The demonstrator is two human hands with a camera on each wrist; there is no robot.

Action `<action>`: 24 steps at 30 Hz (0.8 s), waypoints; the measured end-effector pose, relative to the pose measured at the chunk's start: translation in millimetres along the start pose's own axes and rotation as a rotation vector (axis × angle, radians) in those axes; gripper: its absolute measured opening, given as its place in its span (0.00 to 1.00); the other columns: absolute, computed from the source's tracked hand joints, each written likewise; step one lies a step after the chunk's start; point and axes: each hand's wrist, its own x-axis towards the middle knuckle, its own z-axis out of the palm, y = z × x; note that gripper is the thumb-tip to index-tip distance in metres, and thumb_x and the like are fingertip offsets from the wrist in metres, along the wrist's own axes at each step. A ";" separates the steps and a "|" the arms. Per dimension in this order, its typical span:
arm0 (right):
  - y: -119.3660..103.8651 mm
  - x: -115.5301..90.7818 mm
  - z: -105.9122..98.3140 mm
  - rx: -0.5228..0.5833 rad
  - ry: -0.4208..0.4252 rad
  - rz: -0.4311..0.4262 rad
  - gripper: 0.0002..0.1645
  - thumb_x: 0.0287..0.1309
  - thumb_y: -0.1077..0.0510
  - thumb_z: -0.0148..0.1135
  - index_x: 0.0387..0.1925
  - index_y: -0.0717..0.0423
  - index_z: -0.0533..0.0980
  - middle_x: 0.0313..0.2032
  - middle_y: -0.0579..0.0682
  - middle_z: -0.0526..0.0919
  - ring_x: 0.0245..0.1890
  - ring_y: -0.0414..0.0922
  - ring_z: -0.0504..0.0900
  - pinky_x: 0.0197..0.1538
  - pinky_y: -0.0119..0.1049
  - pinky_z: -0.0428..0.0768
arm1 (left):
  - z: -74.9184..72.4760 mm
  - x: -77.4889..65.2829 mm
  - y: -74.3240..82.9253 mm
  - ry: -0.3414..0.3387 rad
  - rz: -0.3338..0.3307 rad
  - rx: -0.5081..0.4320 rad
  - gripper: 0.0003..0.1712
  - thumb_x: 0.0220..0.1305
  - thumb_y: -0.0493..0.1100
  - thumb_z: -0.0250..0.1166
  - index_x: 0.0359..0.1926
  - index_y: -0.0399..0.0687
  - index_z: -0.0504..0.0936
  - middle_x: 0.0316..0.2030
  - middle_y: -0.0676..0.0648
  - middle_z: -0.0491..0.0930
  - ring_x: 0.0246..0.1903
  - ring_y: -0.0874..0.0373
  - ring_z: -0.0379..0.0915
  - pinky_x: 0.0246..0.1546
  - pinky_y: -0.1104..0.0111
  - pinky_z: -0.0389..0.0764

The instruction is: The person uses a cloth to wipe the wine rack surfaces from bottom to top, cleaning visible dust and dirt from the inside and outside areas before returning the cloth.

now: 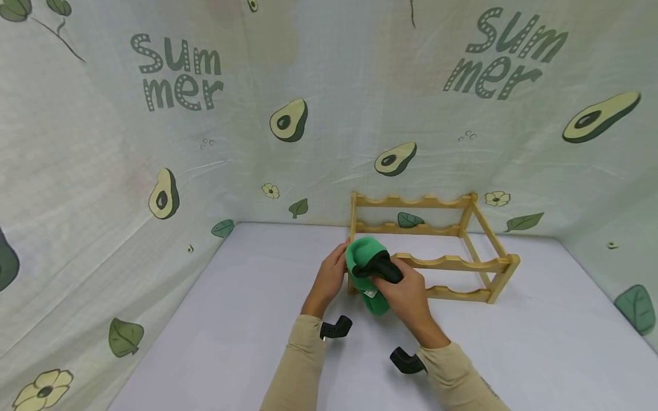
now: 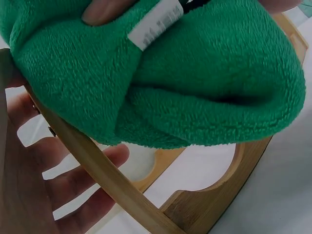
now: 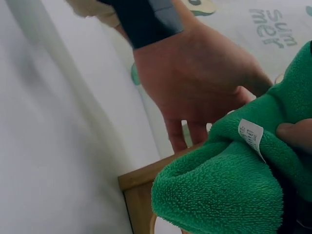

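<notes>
A green fluffy cloth (image 1: 361,254) with a black part and a white tag (image 3: 251,135) is bunched at the left end of a wooden rack (image 1: 452,264). My right hand (image 1: 408,297) grips the cloth by its black part, its fingers partly hidden in the folds. At that same end, my left hand (image 1: 328,281) holds the rack's side bar. The left wrist view shows its fingers (image 2: 73,187) behind the bar, while the cloth (image 2: 219,63) covers the bar's upper part. In the right wrist view the cloth (image 3: 219,190) hangs over the rack's corner (image 3: 139,183).
The rack has scalloped rails and stands on a white table (image 1: 247,319) near its back edge. A printed fabric sheet (image 1: 339,68) with avocados and lettering hangs behind and at the sides. Each wrist carries a black camera mount (image 1: 336,327).
</notes>
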 end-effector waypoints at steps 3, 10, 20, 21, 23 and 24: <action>2.9 0.9 0.3 -0.064 0.016 -0.133 0.15 0.46 0.63 0.78 0.38 0.55 0.83 0.35 0.50 0.83 0.35 0.45 0.82 0.39 0.45 0.80 | -0.4 1.3 0.1 0.007 -0.001 0.010 0.23 0.79 0.57 0.46 0.64 0.58 0.77 0.71 0.54 0.65 0.70 0.54 0.61 0.63 0.52 0.69; 4.3 1.5 -3.8 -0.263 0.062 -0.426 0.20 0.40 0.65 0.80 0.39 0.55 0.83 0.38 0.52 0.80 0.39 0.49 0.82 0.41 0.50 0.81 | -1.8 4.0 -1.4 0.018 0.040 -0.007 0.21 0.79 0.54 0.48 0.59 0.53 0.80 0.68 0.50 0.70 0.70 0.54 0.61 0.68 0.53 0.61; 3.0 1.3 -20.6 -0.413 0.081 -0.554 0.26 0.38 0.67 0.79 0.45 0.54 0.82 0.41 0.51 0.83 0.39 0.52 0.83 0.40 0.51 0.78 | -2.0 3.5 -0.3 0.003 0.046 -0.015 0.19 0.78 0.58 0.49 0.52 0.56 0.80 0.65 0.52 0.74 0.68 0.56 0.63 0.63 0.52 0.68; 3.3 0.9 -23.0 -0.427 0.077 -0.553 0.27 0.39 0.67 0.79 0.46 0.54 0.82 0.42 0.51 0.83 0.41 0.52 0.83 0.41 0.51 0.77 | -1.9 3.6 -0.1 0.000 0.040 -0.019 0.19 0.78 0.58 0.49 0.53 0.55 0.80 0.65 0.52 0.73 0.67 0.55 0.65 0.61 0.52 0.71; 4.9 0.6 -27.5 -0.446 0.075 -0.563 0.30 0.38 0.68 0.79 0.48 0.54 0.81 0.43 0.51 0.83 0.42 0.52 0.83 0.40 0.52 0.77 | -1.8 3.4 -0.1 -0.008 0.027 -0.028 0.20 0.78 0.58 0.49 0.53 0.55 0.80 0.66 0.52 0.72 0.64 0.53 0.68 0.56 0.52 0.75; 5.9 0.7 -29.8 -0.460 0.078 -0.572 0.31 0.37 0.68 0.79 0.48 0.55 0.80 0.43 0.51 0.84 0.42 0.52 0.83 0.40 0.52 0.77 | -2.0 3.0 -0.2 -0.013 0.023 -0.032 0.20 0.78 0.59 0.49 0.54 0.55 0.80 0.68 0.52 0.70 0.64 0.53 0.69 0.54 0.53 0.77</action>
